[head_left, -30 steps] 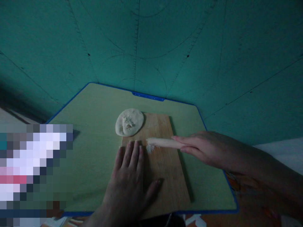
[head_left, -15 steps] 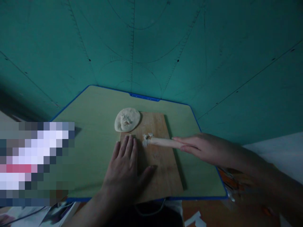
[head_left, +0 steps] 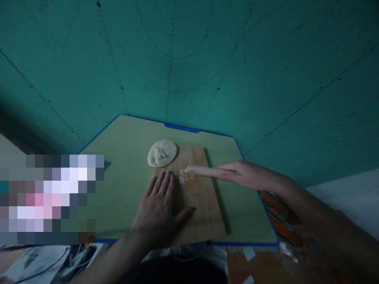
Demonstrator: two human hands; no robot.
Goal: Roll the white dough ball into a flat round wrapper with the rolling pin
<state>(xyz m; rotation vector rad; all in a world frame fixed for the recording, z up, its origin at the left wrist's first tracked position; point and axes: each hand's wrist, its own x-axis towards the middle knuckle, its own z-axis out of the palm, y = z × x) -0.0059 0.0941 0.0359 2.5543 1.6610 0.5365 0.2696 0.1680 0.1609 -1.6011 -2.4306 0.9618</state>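
In the head view my right hand is closed around one end of a pale rolling pin. The pin points left across the wooden board, and its far end is at some crushed white bits. Whether that end presses on the board or hovers just above it, I cannot tell. My left hand lies palm down on the board's left part, fingers stretched forward and thumb out to the side. Just beyond its fingertips, a round flat piece of dough with a crumbly lump on top overlaps the board's far left corner.
Under the board is a pale green tabletop with a blue edge. A green wall with drawn lines rises right behind it. A blurred-out patch covers the left side. Papers and cables lie below at left.
The view has shifted slightly. The rolling pin's end has moved a little away from me over the white bits, which look more spread out. My left hand has stayed flat on the board.
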